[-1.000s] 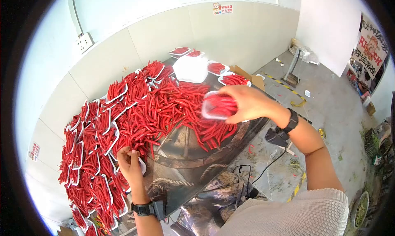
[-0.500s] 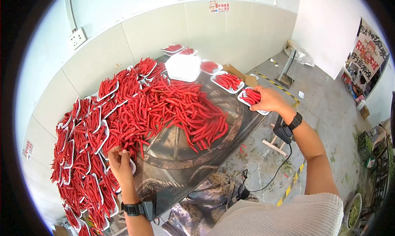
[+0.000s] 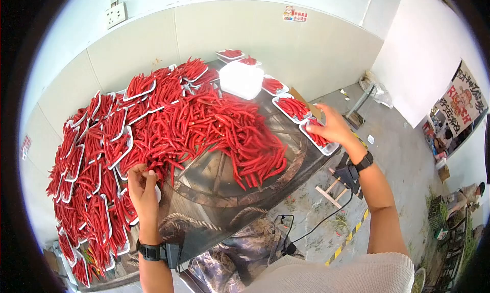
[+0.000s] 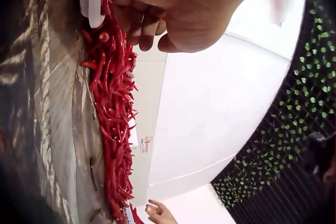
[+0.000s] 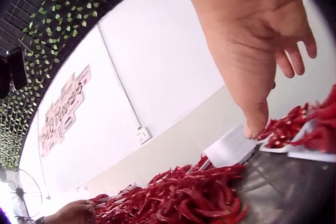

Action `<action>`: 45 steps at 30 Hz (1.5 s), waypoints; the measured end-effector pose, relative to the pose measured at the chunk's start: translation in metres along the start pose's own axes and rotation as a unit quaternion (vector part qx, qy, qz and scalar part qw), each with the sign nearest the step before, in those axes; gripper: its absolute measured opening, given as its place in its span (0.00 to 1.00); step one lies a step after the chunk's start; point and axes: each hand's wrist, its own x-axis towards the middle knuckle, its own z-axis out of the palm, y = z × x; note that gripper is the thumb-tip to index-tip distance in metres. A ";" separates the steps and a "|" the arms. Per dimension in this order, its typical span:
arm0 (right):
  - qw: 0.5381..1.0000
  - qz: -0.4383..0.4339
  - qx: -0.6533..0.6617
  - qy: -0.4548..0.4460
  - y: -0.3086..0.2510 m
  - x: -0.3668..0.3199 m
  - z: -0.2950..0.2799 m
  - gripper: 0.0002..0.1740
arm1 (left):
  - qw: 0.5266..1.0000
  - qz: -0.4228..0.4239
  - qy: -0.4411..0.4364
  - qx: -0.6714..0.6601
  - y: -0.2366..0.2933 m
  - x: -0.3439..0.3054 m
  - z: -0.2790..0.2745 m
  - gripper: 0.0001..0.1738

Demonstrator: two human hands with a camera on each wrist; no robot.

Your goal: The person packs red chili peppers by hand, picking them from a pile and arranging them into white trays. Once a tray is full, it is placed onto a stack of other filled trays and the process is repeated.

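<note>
My right hand point(image 3: 334, 127), fingers spread and thumb straight, is over a white foam tray point(image 3: 328, 149) of red chilies at the table's right edge. In the right wrist view the right hand point(image 5: 252, 50) has nothing between thumb and fingers. My left hand point(image 3: 143, 193) hovers with loosely curled fingers beside the pile of red chilies point(image 3: 204, 119). In the left wrist view its fingers point(image 4: 149, 29) overlap chilies next to a white tray edge point(image 4: 96, 3), and no held chili shows.
Many filled trays point(image 3: 120, 150) lie overlapping at the left. A stack of white trays point(image 3: 241, 81) stands behind the pile. More filled trays point(image 3: 291, 109) line the back right, near a cardboard box point(image 3: 298, 96). A rope point(image 3: 189, 220) runs along the table's near edge.
My right hand carried a tray of chilies from over the pile to the table's right edge, set it down and loosened its fingers. The left hand stayed by the pile.
</note>
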 end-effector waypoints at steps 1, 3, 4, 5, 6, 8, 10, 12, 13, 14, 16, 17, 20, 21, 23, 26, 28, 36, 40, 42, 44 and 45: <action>1.000 -0.003 0.002 -0.002 -0.017 0.012 -0.001 0.42 | 1.000 0.008 -0.007 0.001 0.000 0.000 -0.001 0.11; 0.996 -0.077 0.052 -0.002 -0.051 0.044 -0.002 0.29 | 1.000 0.013 -0.011 -0.019 0.002 -0.002 0.001 0.10; 0.995 -0.082 0.057 -0.001 -0.064 0.060 0.006 0.29 | 1.000 0.010 -0.016 -0.025 0.005 -0.002 0.002 0.10; 0.993 -0.089 0.072 -0.001 -0.076 0.077 0.017 0.22 | 0.999 0.008 -0.019 -0.030 0.008 -0.003 0.003 0.10; 0.992 -0.097 0.086 -0.001 -0.087 0.093 0.027 0.14 | 1.000 0.012 -0.024 -0.006 0.013 -0.004 0.002 0.10; 0.989 -0.109 0.095 0.011 -0.104 0.127 0.049 0.11 | 1.000 0.011 -0.014 0.001 0.017 -0.006 0.003 0.10; 0.994 -0.103 0.037 0.000 -0.119 0.157 0.065 0.09 | 1.000 0.013 -0.014 0.008 0.023 -0.008 0.005 0.10; 0.995 -0.102 0.009 -0.003 -0.115 0.183 0.088 0.10 | 1.000 0.015 -0.018 0.013 0.031 -0.011 0.006 0.11; 0.995 -0.093 -0.021 -0.005 -0.110 0.193 0.100 0.10 | 0.999 0.017 -0.020 0.020 0.035 -0.013 0.006 0.11; 0.995 -0.084 -0.039 -0.021 -0.109 0.199 0.104 0.12 | 0.999 0.016 -0.020 0.023 0.037 -0.014 0.007 0.11; 0.995 -0.085 -0.024 -0.044 -0.101 0.206 0.106 0.11 | 1.000 0.006 -0.016 0.015 0.039 -0.015 0.007 0.11; 0.995 -0.077 -0.010 -0.065 -0.101 0.207 0.105 0.11 | 1.000 -0.003 -0.020 0.006 0.041 -0.016 0.007 0.11; 0.995 -0.056 0.004 -0.080 -0.101 0.212 0.102 0.10 | 0.999 -0.011 -0.025 0.022 0.053 -0.019 0.008 0.11; 0.995 -0.040 0.001 -0.091 -0.101 0.213 0.101 0.10 | 0.999 -0.007 -0.037 0.027 0.053 -0.020 0.009 0.11; 0.994 -0.035 -0.012 -0.102 -0.101 0.217 0.101 0.10 | 0.999 -0.015 -0.040 0.023 0.052 -0.019 0.010 0.11; 0.994 -0.040 -0.026 -0.097 -0.103 0.219 0.102 0.10 | 1.000 0.005 -0.015 0.024 0.049 -0.018 0.012 0.10; 0.994 -0.037 -0.033 -0.094 -0.103 0.221 0.101 0.10 | 0.999 0.001 -0.013 0.036 0.051 -0.017 0.011 0.10; 0.997 -0.031 -0.019 -0.061 -0.102 0.218 0.095 0.11 | 0.998 0.005 -0.008 0.054 0.047 -0.015 0.011 0.10; 0.991 -0.054 -0.036 0.115 -0.113 0.208 0.083 0.10 | 0.997 0.015 -0.001 0.073 0.046 -0.016 0.011 0.11; 0.988 -0.069 0.013 0.139 -0.122 0.198 0.076 0.09 | 0.999 0.008 0.002 0.053 0.044 -0.015 0.011 0.11; 0.983 -0.055 0.140 0.105 -0.147 0.179 0.061 0.08 | 0.999 0.011 0.010 0.028 0.040 -0.015 0.012 0.11; 0.983 -0.055 0.142 0.104 -0.158 0.163 0.056 0.08 | 0.999 0.011 0.011 0.030 0.040 -0.015 0.012 0.11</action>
